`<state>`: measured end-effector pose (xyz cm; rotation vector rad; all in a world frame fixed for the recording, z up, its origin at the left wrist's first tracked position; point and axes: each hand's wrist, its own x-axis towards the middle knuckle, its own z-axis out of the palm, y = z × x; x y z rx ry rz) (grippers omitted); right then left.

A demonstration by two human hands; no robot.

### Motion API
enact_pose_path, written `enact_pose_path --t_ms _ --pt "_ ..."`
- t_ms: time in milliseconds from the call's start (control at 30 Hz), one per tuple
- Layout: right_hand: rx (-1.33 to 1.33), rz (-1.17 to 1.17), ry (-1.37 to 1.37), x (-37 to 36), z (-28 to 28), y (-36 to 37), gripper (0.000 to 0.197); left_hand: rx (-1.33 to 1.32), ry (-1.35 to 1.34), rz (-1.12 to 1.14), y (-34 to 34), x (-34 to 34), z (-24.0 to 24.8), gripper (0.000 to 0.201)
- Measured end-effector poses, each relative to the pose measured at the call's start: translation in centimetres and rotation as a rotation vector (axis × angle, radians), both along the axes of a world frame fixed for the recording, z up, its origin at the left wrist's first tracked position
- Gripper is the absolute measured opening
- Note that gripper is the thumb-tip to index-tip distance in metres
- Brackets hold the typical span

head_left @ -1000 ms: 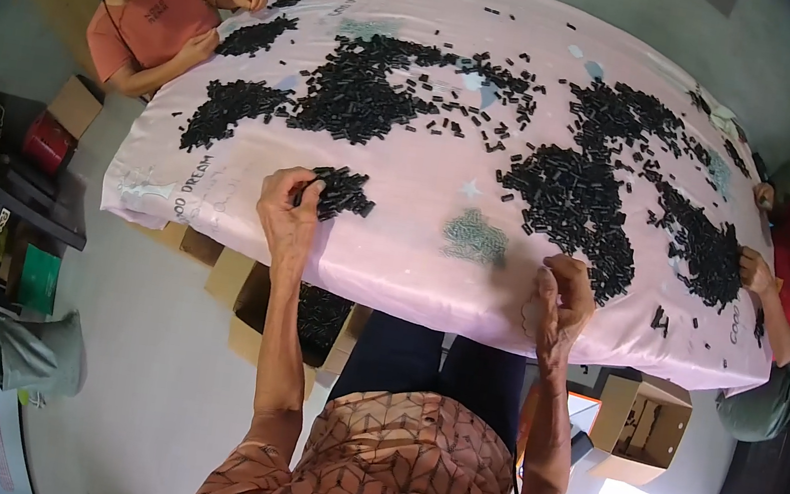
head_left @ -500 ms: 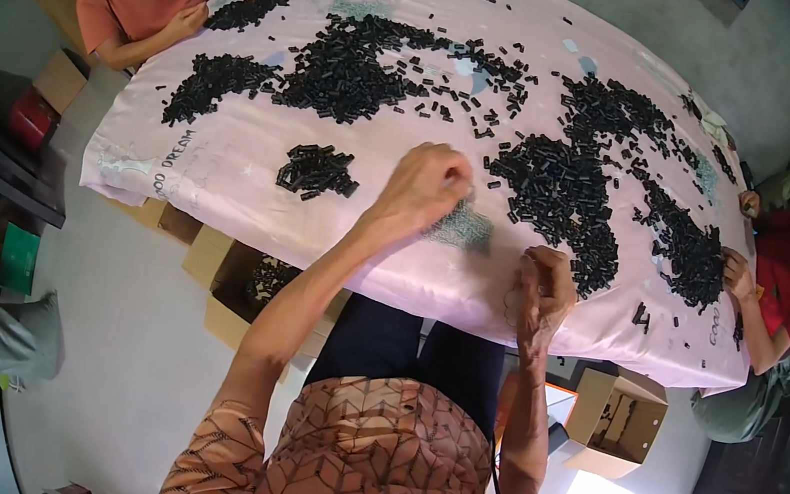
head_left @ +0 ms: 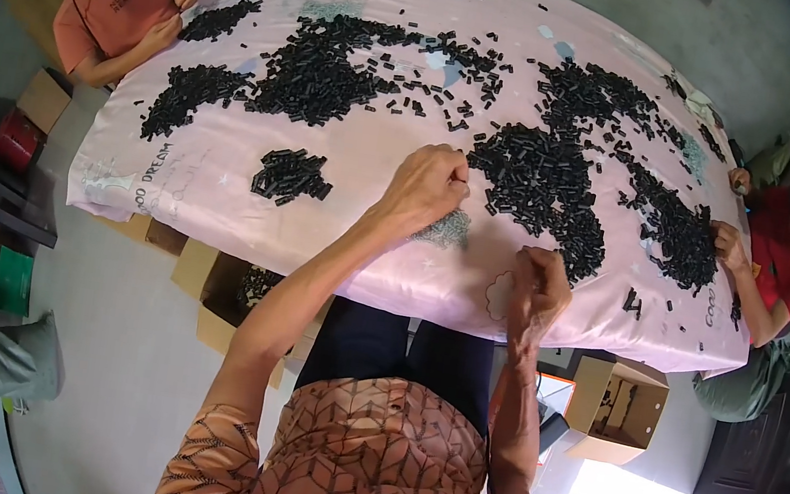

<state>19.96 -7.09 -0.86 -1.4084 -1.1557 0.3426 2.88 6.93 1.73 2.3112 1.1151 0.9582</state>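
My left hand (head_left: 426, 188) hovers over the cloth with its fingers curled closed; whatever they hold is too small or hidden. Just below it lies a heap of tiny grey-green pieces (head_left: 445, 229), partly covered by the hand. My right hand (head_left: 542, 293) is closed in a pinch near the table's front edge, and its contents cannot be made out. Beyond and between both hands spreads a large pile of short black cylindrical pieces (head_left: 545, 182). Left of my left hand sits a smaller heap of the same black pieces (head_left: 292, 177).
A pink printed cloth (head_left: 355, 241) covers the table, with more black piles (head_left: 323, 75) across it. One person in orange (head_left: 121, 1) works at the left, another in red (head_left: 789, 247) at the right. Open cardboard boxes (head_left: 616, 410) stand below the front edge.
The view has shifted slightly, so the table appears a little further left. My left hand's fingers have drawn in closer; my right hand stays pinched. The left person's hands have moved nearer the body.
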Motion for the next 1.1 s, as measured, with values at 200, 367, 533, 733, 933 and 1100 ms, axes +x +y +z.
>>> enact_pose_path --t_ms 200,367,533,733,933,1100 --pt "0.106 -0.010 -0.457 1.4 1.2 2.7 0.009 -0.622 -0.831 0.016 -5.3 -4.6 -0.5 0.012" --pt "0.003 0.133 -0.407 1.4 2.4 3.2 0.011 -0.545 -1.005 -0.053 -5.9 -8.2 -2.4 0.017" --pt "-0.096 0.326 -0.323 -0.5 1.7 2.2 0.016 -0.551 -1.028 -0.026 -5.9 -8.9 -2.5 0.020" --pt "-0.079 0.459 -0.428 -3.2 2.1 0.5 0.022 -0.566 -1.106 -0.096 -5.8 -9.0 -3.0 0.023" --pt "-0.010 0.321 -0.572 -4.9 1.4 0.9 0.008 -0.576 -1.104 -0.121 -6.1 -8.8 -2.9 0.022" --pt "-0.055 0.231 -0.646 -5.7 1.4 1.5 0.009 -0.565 -1.090 -0.162 -6.3 -8.8 -2.8 0.021"
